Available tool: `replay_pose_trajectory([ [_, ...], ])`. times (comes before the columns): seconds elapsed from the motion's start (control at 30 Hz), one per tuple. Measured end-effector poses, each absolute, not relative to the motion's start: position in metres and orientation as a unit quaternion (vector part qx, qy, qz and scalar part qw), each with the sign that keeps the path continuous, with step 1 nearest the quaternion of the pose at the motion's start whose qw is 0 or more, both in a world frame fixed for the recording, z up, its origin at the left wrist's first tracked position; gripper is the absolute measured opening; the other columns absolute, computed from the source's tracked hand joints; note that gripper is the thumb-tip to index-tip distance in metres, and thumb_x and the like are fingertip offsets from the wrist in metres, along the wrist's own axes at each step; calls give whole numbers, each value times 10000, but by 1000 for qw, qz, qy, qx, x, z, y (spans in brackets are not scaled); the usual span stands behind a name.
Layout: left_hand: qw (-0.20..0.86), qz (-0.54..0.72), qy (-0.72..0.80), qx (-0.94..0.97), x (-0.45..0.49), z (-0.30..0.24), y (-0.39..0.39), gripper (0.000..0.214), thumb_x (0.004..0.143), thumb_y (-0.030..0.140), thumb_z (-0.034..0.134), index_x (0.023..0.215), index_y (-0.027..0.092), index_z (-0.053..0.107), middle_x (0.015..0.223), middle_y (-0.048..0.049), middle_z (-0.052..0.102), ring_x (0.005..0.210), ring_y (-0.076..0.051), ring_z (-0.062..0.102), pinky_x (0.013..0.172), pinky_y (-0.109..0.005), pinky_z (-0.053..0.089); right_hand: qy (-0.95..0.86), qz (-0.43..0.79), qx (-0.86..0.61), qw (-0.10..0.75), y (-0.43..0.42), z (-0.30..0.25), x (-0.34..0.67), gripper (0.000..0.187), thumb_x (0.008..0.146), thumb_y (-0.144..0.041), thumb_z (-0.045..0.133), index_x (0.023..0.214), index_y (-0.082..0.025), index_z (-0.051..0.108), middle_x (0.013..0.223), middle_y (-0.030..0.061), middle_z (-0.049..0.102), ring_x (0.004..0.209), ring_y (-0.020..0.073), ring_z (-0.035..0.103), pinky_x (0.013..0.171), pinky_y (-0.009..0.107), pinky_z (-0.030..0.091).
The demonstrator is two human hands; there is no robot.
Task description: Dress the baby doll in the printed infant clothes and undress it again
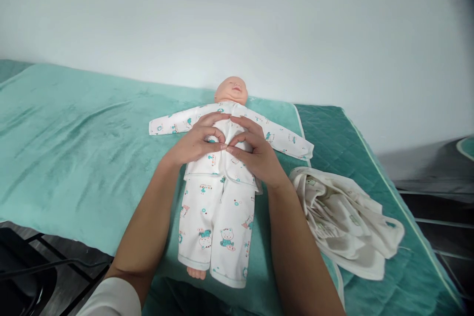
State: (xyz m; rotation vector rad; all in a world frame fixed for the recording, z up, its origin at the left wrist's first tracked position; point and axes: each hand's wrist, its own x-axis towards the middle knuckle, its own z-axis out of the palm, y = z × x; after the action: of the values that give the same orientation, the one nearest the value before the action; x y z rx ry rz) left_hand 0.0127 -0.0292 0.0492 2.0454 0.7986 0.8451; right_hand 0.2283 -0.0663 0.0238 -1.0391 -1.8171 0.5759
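Shirt (222, 164) on doll (231, 91), clock's centre; pants (228, 217) at 6 o'clock, cloth (344, 222) at 4. Left hand (203, 139), right hand (255, 152) both pinching shirt's front. Best: keep front edges level, pinch near middle, tug lightly, evenly.

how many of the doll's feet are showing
1: a foot pokes from the trouser leg on the picture's left; another may be hidden inside the other trouser leg.

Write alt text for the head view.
A person's left hand and right hand pinch the front of a white printed top on a doll lying face up on a green blanket; crumpled cloth lies to the right.
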Motion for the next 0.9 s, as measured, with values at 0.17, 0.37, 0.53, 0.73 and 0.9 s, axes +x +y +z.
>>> replay_pose_trajectory([
  [0.17,404,339,302,794,12,49,-30,108,922,343,697,901,282,784,1611,-3,492,1592,-289,283,1273,-559,335,-736,248,-411,478,-66,23,228,218,931,-495,704,863,-291,672,1510,9,581,1504,267,424,1279,581,298],
  [0.37,372,321,323,809,16,51,-33,92,911,345,721,955,285,774,1624,4,465,1596,-290,257,1294,-542,283,-730,244,-421,480,-68,23,227,194,889,-419,763,851,-278,635,1514,18,573,1505,267,411,1266,553,299],
  [0.53,366,330,319,809,20,51,-35,114,885,354,750,887,241,738,1609,-24,486,1581,-278,285,1310,-515,221,-673,319,-422,517,-69,24,222,161,882,-387,740,829,-266,647,1473,27,616,1486,262,445,1267,522,293],
  [0.73,486,577,374,540,4,46,-22,108,865,286,700,858,213,621,1317,-74,709,1168,-215,677,996,-372,540,-361,387,-450,719,-53,14,234,186,753,-314,708,741,-226,544,1102,18,749,1003,202,694,883,361,575],
  [0.9,355,720,545,242,-36,22,7,111,839,194,611,898,201,517,1105,-59,708,759,-106,623,692,-249,515,-157,194,-601,759,-36,2,286,90,721,-244,622,763,-235,543,813,-21,620,819,160,656,773,304,567],
])
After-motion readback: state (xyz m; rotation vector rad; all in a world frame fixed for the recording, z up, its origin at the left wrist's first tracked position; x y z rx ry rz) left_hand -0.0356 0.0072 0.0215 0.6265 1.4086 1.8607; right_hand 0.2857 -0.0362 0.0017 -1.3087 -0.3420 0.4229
